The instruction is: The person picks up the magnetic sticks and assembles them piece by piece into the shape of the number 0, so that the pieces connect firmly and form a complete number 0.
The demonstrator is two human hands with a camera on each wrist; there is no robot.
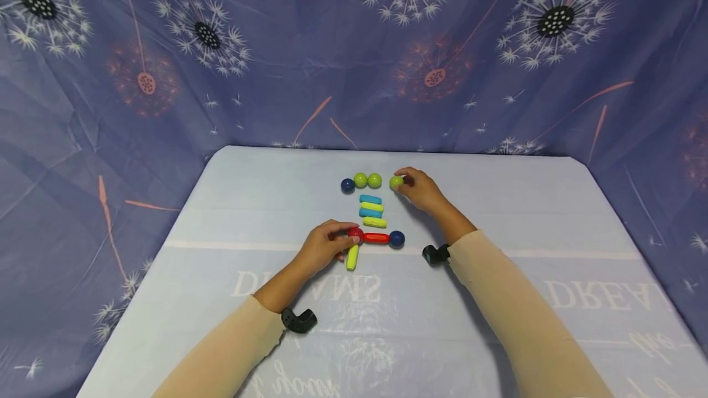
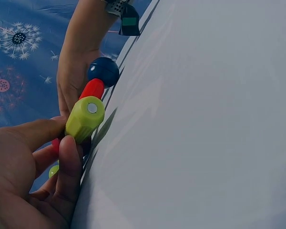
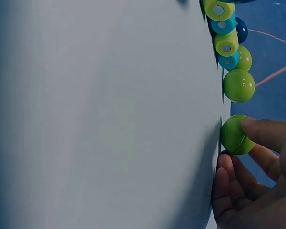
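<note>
My left hand (image 1: 322, 243) grips a red ball (image 1: 356, 234) between thumb and fingers. A red rod (image 1: 377, 238) runs right from that ball to a dark blue ball (image 1: 396, 239), and a yellow-green rod (image 1: 352, 258) points toward me from it. The left wrist view shows a pale round spot on this rod's end. Farther back, my right hand (image 1: 424, 191) pinches a green ball (image 3: 236, 135) that sits at the tabletop. Left of it lie two more green balls (image 1: 374, 180) and a dark blue ball (image 1: 347, 186) in a row.
Between the ball row and the joined pieces lies a stack of short rods, alternating blue (image 1: 370, 199) and yellow-green (image 1: 374, 222). A pale printed cloth covers the table (image 1: 265, 195). A purple-blue dandelion-patterned curtain (image 1: 310, 66) hangs behind it.
</note>
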